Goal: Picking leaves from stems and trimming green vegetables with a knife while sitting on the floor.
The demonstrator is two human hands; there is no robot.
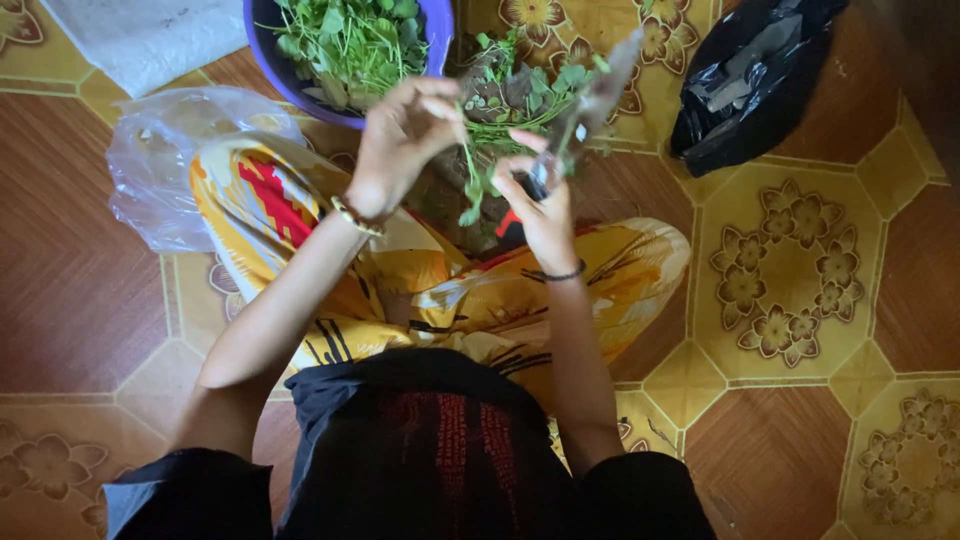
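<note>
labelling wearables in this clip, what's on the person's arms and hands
Both forearms are bare; black short sleeves end near the elbows. The left hand has a gold-coloured beaded bracelet at the wrist. The right hand has a thin black band at the wrist. No gloves or rings visible.

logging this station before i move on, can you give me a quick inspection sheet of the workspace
surface: patterned floor, brown and yellow tiles
job's things: bunch of leafy greens; knife; purple bowl of picked leaves
clutter: clear plastic bag, black plastic bag, white sheet
grippers: left hand pinches the greens; right hand holds the knife
cables: nothing seen
surroundings: person sits on the floor, yellow patterned cloth over legs
</note>
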